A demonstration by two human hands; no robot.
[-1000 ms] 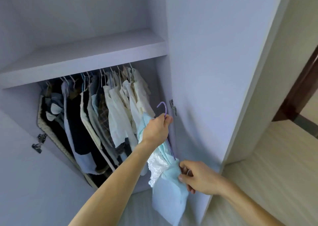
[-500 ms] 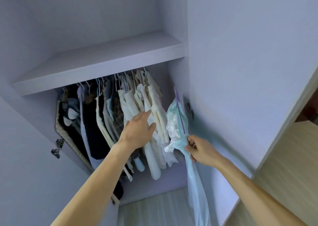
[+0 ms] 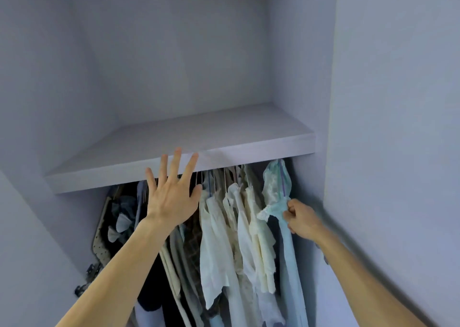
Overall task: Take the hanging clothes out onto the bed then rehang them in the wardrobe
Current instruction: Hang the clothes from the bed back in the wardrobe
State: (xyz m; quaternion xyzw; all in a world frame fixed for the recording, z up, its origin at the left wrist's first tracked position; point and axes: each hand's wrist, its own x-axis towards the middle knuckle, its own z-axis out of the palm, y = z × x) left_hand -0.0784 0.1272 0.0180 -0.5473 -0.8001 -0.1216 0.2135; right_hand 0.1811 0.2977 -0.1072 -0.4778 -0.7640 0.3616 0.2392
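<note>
Two hands are up in the head view. The left hand (image 3: 171, 198) is spread, fingers apart, before the wardrobe shelf (image 3: 249, 150). The right hand (image 3: 302, 221) pinches a pale blue garment (image 3: 290, 252) on a purple hanger (image 3: 282, 181) at the right end of the hanging clothes (image 3: 236, 229).

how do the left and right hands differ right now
The left hand is spread open and holds nothing; the right hand grips the light blue garment. The left hand is up by the shelf edge; the right hand sits lower. Both reach into the wardrobe.
</note>
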